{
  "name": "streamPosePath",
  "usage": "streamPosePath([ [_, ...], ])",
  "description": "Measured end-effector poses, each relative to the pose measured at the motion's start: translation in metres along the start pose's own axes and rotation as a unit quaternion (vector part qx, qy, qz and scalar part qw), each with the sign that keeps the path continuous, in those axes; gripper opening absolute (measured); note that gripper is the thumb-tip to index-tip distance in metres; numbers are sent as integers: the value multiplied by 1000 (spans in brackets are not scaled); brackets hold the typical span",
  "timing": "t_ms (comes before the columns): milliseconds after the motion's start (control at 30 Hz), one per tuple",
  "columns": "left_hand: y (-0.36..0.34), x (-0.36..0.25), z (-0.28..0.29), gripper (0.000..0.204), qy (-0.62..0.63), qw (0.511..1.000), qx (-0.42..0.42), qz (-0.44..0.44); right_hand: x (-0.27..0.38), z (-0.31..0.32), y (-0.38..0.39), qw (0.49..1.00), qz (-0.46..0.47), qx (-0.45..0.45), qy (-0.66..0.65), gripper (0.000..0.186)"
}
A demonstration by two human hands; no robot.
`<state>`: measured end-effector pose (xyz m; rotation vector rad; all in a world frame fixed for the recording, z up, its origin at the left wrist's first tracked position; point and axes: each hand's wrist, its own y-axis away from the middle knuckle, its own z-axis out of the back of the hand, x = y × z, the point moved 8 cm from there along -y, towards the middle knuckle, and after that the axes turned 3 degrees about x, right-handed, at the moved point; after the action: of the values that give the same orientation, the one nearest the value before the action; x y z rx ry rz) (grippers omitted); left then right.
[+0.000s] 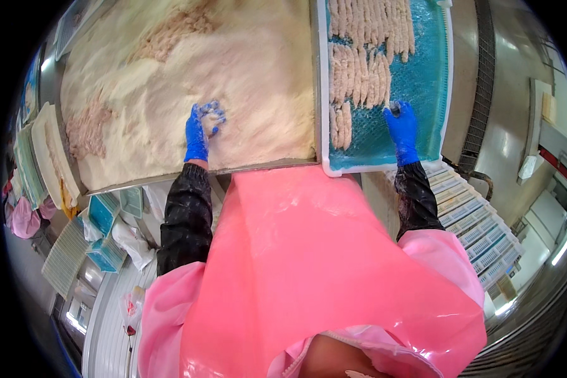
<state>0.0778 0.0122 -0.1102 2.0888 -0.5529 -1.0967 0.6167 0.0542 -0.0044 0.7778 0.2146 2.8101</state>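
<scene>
I judge the strips (365,72) soft, best gripped mid-length; left hand (198,133), left of the tray (421,75), fingers apart; right hand (403,128), over it, finger closure unclear.

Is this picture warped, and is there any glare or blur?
Head view: fisheye distortion, black corners, the blue tray's right edge bowing outward; head view: white glare on the pink apron and a bright strip light at right; head view: the left hand and right hand look fairly sharp, finer powder grain hard to tell.

Bright light; glare on pink apron (308,258); edges bowed, corners black.
</scene>
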Motion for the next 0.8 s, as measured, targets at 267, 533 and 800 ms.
streamPosePath([
  [267, 2, 2, -1, 55, 55, 996, -57, -35, 54, 76, -56, 790, -127, 123, -587, 19],
  [533, 1, -3, 3, 52, 19, 997, -50, -48, 66, 147, -192, 908, 52, -16, -415, 16],
  [800, 13, -10, -27, 48, 95, 992, -58, -62, 28, 76, -207, 978, 138, -94, 121, 26],
])
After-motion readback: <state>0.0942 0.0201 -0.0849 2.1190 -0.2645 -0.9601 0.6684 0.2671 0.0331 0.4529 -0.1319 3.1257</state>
